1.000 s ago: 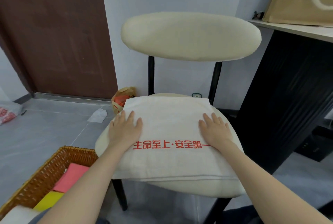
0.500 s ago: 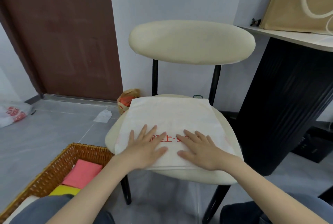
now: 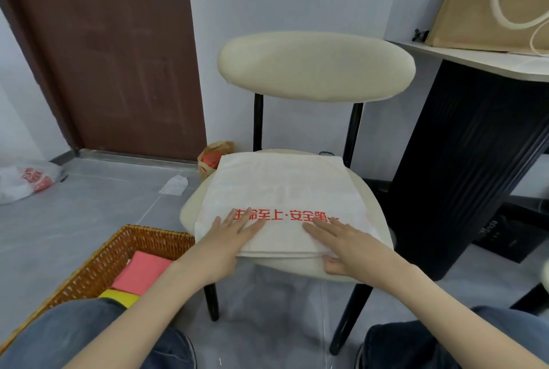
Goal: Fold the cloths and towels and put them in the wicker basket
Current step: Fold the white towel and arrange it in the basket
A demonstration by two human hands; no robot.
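Observation:
A folded white towel (image 3: 285, 190) with red printed characters lies flat on the cream chair seat (image 3: 377, 205). My left hand (image 3: 228, 239) lies on the towel's near left edge, fingers flat on top and thumb tucked out of sight under the edge. My right hand (image 3: 347, 245) covers the near right edge, fingers on top and thumb below the edge, pinching it. The wicker basket (image 3: 98, 261) stands on the floor at lower left, beside the chair. It holds a folded pink cloth (image 3: 142, 272) and a yellow cloth (image 3: 120, 299).
The chair's oval backrest (image 3: 315, 67) faces me. A black desk base (image 3: 463, 166) stands close on the right, with a tan bag (image 3: 475, 3) on top. A brown door (image 3: 113, 51), a plastic bag (image 3: 26, 180) and an orange bag (image 3: 212, 157) are behind. My knees fill the bottom.
Both hands slid from the towel's middle back to its near edge and spread apart. Their thumbs have gone under the edge. The camera pulled back a little.

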